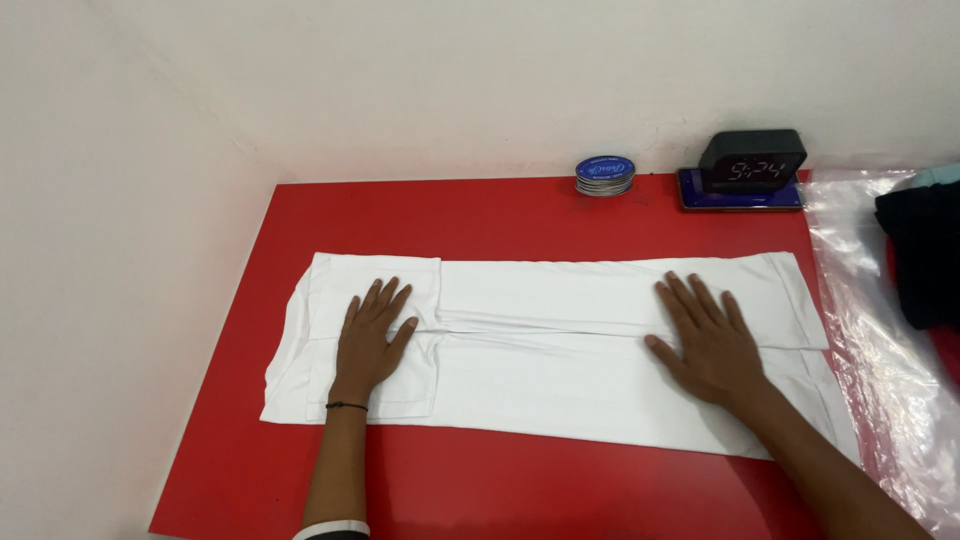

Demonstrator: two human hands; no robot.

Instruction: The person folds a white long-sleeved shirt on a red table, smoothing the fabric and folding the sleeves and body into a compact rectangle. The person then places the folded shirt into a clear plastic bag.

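Observation:
A white garment (540, 345) lies folded into a long flat band across the red table (480, 215). My left hand (368, 338) rests flat on its left part, fingers spread, palm down. A thin dark band circles that wrist. Pressed flat on the right part of the cloth is my right hand (708, 342), fingers also spread. Neither hand grips anything.
A small round blue-lidded tin (604, 175) and a black digital clock (752, 160) on a dark flat slab stand at the table's back edge by the white wall. Clear plastic sheeting (880, 350) and a dark folded cloth (925, 255) lie at the right.

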